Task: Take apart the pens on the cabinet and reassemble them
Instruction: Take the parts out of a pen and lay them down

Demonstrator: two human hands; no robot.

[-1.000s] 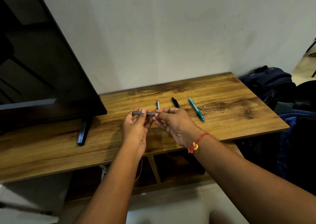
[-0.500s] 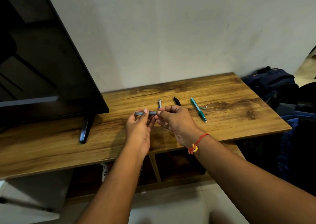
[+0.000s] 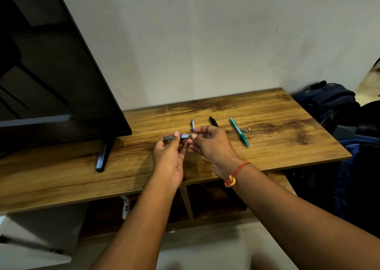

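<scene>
Above the wooden cabinet top (image 3: 267, 113) my left hand (image 3: 169, 156) grips a dark grey pen barrel (image 3: 176, 136), held level. My right hand (image 3: 211, 144) pinches the barrel's right end, where a thin refill tip (image 3: 203, 133) pokes out past the fingers. On the cabinet behind my hands lie a white and silver pen (image 3: 192, 124), a black pen part (image 3: 213, 121) and a teal pen (image 3: 238, 132). A small clear piece (image 3: 245, 129) rests beside the teal pen.
A large black TV (image 3: 51, 80) stands on the cabinet at the left, its foot (image 3: 103, 156) close to my left hand. Dark blue bags (image 3: 329, 103) pile up past the cabinet's right edge. Open shelves (image 3: 213, 199) sit under the top.
Both hands stay together on the grey barrel, with only a slight shift of the fingers at its right end. The view has drifted a little.
</scene>
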